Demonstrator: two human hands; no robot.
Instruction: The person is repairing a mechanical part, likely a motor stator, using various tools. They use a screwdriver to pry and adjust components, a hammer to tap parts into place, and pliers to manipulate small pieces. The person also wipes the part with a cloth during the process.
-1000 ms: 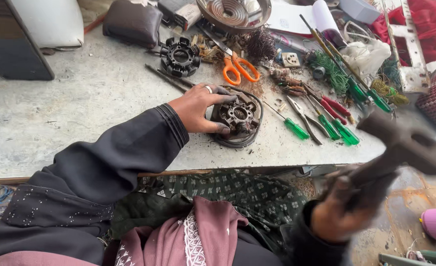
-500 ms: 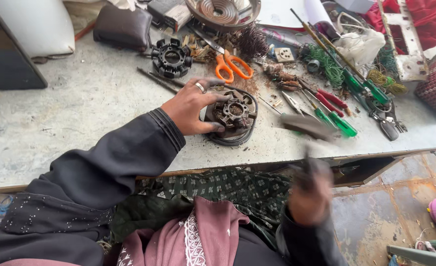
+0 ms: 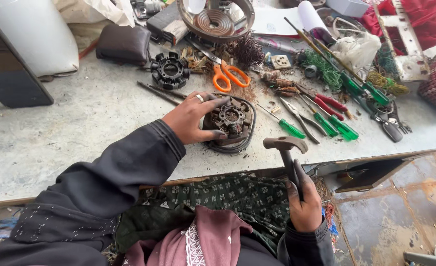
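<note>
My left hand (image 3: 191,118) grips the motor stator (image 3: 230,120) on the counter (image 3: 80,123) — its near side hidden; right hand (image 3: 304,204) clutches the hammer (image 3: 288,152), handle mostly covered.

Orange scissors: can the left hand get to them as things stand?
Probably yes, but not freely. The left hand is pressed on the motor part, so it would have to let go first. The orange scissors lie just beyond on the table, handles toward the hand, nothing on top of them.

motor part (image 3: 229,120) on table (image 3: 80,128), scissors (image 3: 227,76) behind
</note>
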